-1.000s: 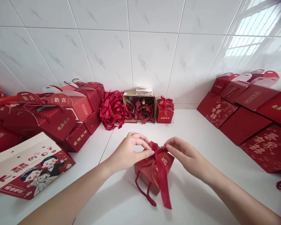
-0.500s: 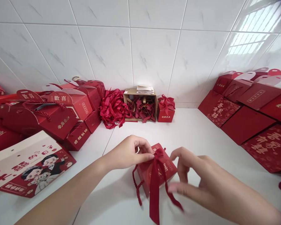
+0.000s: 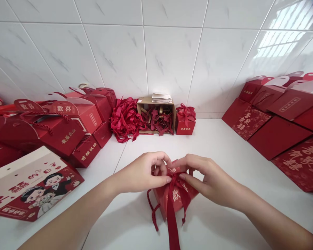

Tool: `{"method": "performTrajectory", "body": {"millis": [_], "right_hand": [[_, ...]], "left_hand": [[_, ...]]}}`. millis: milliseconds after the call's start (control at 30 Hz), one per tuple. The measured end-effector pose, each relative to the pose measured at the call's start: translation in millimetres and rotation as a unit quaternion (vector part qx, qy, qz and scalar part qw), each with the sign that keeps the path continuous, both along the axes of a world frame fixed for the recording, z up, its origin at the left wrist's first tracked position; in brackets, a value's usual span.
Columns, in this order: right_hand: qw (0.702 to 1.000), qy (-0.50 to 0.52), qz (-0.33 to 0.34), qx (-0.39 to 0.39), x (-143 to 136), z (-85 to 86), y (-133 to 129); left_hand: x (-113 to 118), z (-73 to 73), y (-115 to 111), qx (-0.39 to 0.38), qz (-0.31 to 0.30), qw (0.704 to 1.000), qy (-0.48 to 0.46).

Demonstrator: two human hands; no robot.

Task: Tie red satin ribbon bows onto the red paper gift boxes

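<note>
A small red gift box (image 3: 159, 197) with gold lettering sits at the front middle of the white counter. Around it runs a red ribbon (image 3: 173, 222), knotted on top, one long tail hanging toward me. From the left, my left hand (image 3: 146, 173) pinches the ribbon beside the knot, thumb and fingers closed. My right hand (image 3: 211, 177) has its thumb and fingertips closed on the ribbon at the knot's other side. Fingers partly hide the knot and loops. A twisted red cord handle (image 3: 153, 211) dangles at the box's left side.
Against the tiled wall stand a heap of red ribbons (image 3: 126, 119), a cardboard box (image 3: 141, 100) of bows and a finished bow-tied box (image 3: 185, 129). Red boxes (image 3: 59, 133) crowd the left, with a printed couple box (image 3: 45, 194) nearest. More red boxes (image 3: 279, 133) are stacked right.
My right hand has moved left and up from beside the box to the knot and closed on the ribbon. My left hand stays at the knot.
</note>
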State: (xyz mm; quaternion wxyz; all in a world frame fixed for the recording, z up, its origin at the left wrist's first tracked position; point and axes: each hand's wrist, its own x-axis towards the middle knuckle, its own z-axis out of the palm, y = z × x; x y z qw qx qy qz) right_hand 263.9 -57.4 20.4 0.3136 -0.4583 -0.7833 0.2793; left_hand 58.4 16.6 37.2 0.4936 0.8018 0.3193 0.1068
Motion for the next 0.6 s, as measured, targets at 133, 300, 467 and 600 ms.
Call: {"method": "performTrajectory", "body": {"millis": [133,300,467,600], "right_hand": [[0.984,-0.098,0.083,0.12,7,-5.8,-2],[0.949,-0.201,0.112,0.214,9,-7.3,-1],[0.943,-0.209,0.133,0.22,9,-6.8,1],[0.949,-0.2,0.135,0.204,10,-7.9,0]], "left_hand": [[-3,1.1,4,0.019,0.006,1.0,0.008],[-4,0.0,16,-0.024,0.012,1.0,-0.015],[-3,-3.5,21,-0.034,0.033,0.998,-0.042],[-2,-2.4,19,0.034,-0.026,0.999,-0.012]]}}
